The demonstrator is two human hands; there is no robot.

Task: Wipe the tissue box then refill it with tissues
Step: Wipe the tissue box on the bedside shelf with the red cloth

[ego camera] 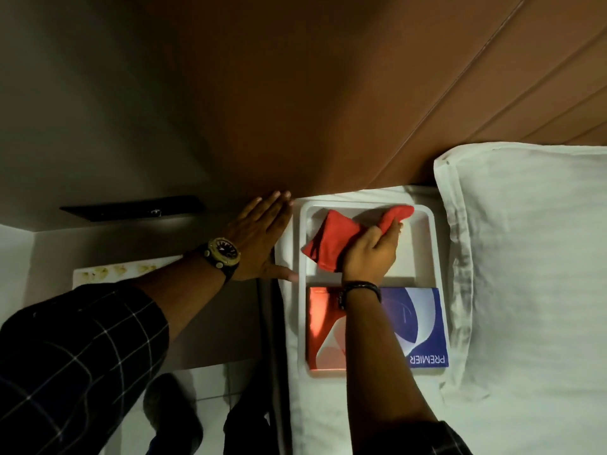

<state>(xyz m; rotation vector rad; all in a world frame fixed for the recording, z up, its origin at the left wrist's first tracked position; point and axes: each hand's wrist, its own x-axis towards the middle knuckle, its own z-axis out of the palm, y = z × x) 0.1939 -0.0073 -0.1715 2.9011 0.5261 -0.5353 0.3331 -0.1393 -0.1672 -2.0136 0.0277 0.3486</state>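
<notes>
Tissue box (423, 254): white, open-topped and shallow, lying flat on the white bed sheet (328, 415), just left of the pillow (532, 257) and close under the brown headboard (328, 110).
Far half of the box: bare white floor showing, with the red cloth (331, 241) spread across it.
Near half of the box: a pack of tissues (417, 326) sits inside, blue and white at its right, red and shiny at its left, the word PREMIER printed along its near edge.
Right hand (374, 251): down inside the box, fingers curled round the red cloth, a twist of cloth poking past the fingertips toward the far right corner.
Right wrist: dark bracelet (359, 290), directly over the far edge of the tissue pack.
Left hand (262, 238): flat, fingers straight and together, laid just left of the box with the thumb pointing at the box's left wall; whether it touches the wall I cannot tell.
Left wrist: chunky watch (223, 252), dark checked sleeve (82, 349) behind it.
Left of the box, off the bed: a grey bedside surface (210, 323).
</notes>
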